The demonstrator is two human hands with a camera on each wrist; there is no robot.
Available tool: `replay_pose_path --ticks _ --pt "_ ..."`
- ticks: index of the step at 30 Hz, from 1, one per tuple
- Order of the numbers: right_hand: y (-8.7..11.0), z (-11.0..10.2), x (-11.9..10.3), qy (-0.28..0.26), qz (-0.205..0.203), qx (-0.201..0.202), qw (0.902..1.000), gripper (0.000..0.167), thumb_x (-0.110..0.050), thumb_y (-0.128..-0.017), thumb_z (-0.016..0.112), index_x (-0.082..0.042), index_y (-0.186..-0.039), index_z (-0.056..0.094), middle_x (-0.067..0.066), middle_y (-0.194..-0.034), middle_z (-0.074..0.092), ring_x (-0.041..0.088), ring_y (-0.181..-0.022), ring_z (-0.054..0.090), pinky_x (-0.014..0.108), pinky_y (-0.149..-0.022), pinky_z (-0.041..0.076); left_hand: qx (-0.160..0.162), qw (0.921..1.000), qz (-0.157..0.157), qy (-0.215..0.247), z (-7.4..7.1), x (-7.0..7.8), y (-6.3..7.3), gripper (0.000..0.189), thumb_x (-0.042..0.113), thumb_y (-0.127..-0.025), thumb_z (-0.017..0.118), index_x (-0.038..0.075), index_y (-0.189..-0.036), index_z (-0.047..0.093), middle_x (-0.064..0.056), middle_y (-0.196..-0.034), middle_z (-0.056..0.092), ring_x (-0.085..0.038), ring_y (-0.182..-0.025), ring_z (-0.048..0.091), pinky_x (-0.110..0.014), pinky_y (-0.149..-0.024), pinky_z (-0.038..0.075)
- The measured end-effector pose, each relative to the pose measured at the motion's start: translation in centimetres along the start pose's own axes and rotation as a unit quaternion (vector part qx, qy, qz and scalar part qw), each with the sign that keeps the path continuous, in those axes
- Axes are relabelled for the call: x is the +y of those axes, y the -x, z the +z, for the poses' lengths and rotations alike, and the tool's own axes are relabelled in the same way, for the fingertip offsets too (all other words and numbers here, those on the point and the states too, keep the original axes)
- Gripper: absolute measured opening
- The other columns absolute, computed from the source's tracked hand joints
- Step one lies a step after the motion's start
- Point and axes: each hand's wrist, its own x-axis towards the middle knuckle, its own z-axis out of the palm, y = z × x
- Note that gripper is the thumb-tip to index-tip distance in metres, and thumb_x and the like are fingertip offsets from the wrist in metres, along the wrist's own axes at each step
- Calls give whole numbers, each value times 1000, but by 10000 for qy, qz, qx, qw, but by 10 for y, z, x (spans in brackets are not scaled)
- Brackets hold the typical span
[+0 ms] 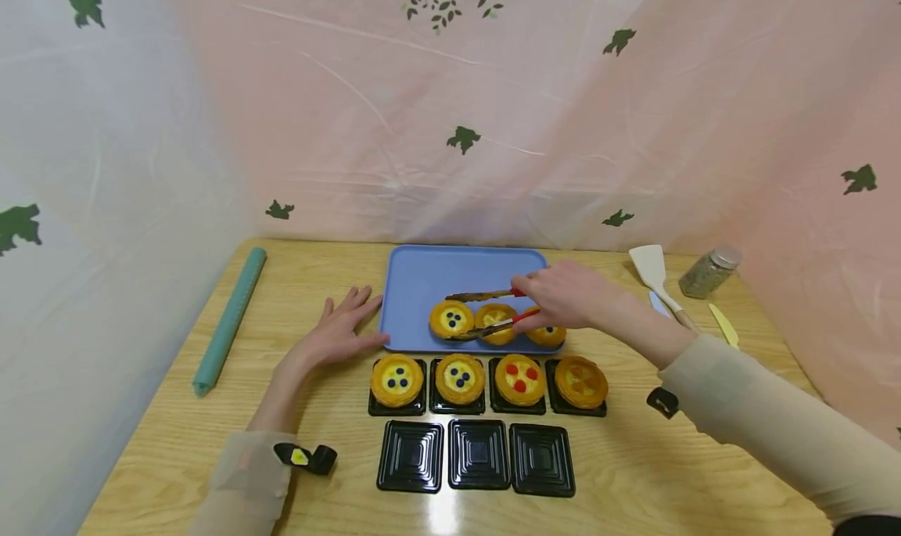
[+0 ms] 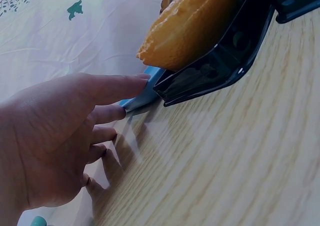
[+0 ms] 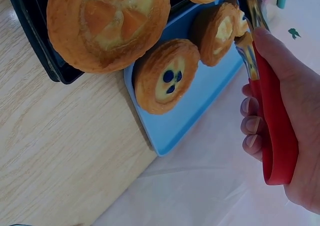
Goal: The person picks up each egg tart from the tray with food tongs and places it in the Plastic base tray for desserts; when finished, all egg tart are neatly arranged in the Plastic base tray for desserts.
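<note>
My right hand (image 1: 563,293) grips the red handles of metal tongs (image 3: 275,121), fingers curled round them. The tongs' tips stand spread over the blue tray (image 1: 464,266), one on each side of a tart with blue dots (image 1: 450,314); I cannot tell whether they press on it. Beside it on the tray sit a fruit-topped tart (image 1: 498,314), partly behind the lower tong arm, and another blue-dotted tart (image 3: 167,78). My left hand (image 1: 345,331) lies with fingers extended at the tray's left edge, thumb and fingertip (image 2: 135,83) touching the rim.
Nearer me, several tarts (image 1: 521,379) stand in a row on black square bases. Three ridged black bases (image 1: 479,454) lie in front of them. A teal rolling pin (image 1: 231,321) is at left; a white spatula (image 1: 651,266), glass jar (image 1: 707,274) and yellow knife (image 1: 723,325) are at right.
</note>
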Motion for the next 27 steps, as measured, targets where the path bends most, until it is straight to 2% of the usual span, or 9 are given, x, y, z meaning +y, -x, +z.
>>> replay_pose_path --ticks 13,27 --pt "1 -2 -3 58 -41 32 10000 62 -70 -87 67 -12 -108 64 2 -79 72 13 -53 54 22 -46 38 -17 10000 -23 13 -1 1 1 82 47 -99 63 6 -162 30 -22 -172 11 -45 -161 1 -70 -125 -10" --pt "2 -2 -4 64 -100 116 9999 60 -69 -87 67 -13 -105 65 1 -77 71 12 -51 51 22 -44 36 33 10000 -11 -42 0 2 1 80 47 -100 62 7 -162 31 -23 -172 13 -46 -160 3 -72 -125 -8"
